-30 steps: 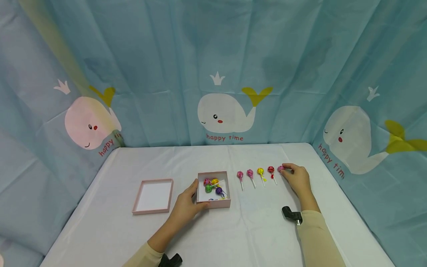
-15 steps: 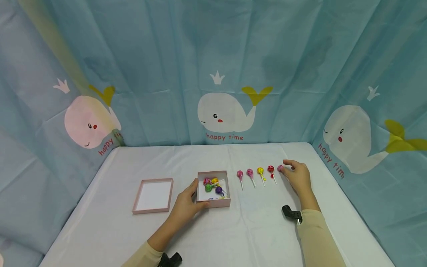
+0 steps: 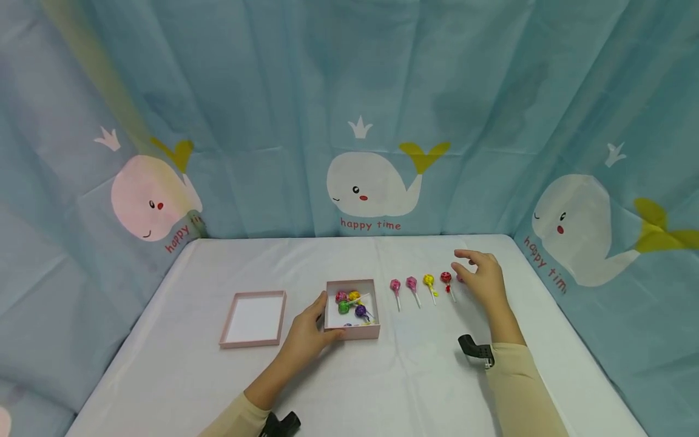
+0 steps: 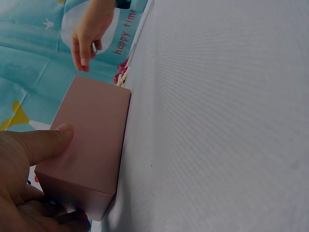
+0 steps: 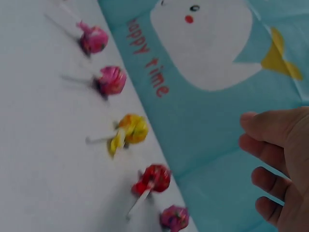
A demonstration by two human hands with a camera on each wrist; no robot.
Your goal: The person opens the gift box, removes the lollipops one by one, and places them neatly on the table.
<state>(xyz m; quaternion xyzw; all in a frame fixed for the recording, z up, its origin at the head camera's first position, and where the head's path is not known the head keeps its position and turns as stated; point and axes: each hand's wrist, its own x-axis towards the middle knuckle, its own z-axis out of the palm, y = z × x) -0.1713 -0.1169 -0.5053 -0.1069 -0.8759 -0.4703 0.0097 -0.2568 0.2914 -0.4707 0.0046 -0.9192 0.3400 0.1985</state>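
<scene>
My left hand [image 3: 303, 340] grips the left front corner of a small pink open box [image 3: 363, 333], thumb on the front wall. Inside lie several lollipops, among them a green one [image 3: 343, 308] and a purple one [image 3: 360, 311]. To the box's right runs a row of lollipops: two pink, a yellow one [image 3: 428, 280], a red one [image 3: 446, 277] and a last pink lollipop [image 5: 175, 218], partly hidden by my right hand in the head view. Above that end of the row my right hand [image 3: 485, 282] hovers, fingers apart, holding nothing.
A shallow pink box lid [image 3: 253, 318] with a white inside lies left of the box. White cloth [image 3: 415, 388] covers the table. A blue curtain [image 3: 262, 121] with printed whales surrounds its back and sides.
My right hand has let go of the last pink lollipop and risen up and slightly left, its fingers spreading. The left hand and box stay put; the head view shifts slightly.
</scene>
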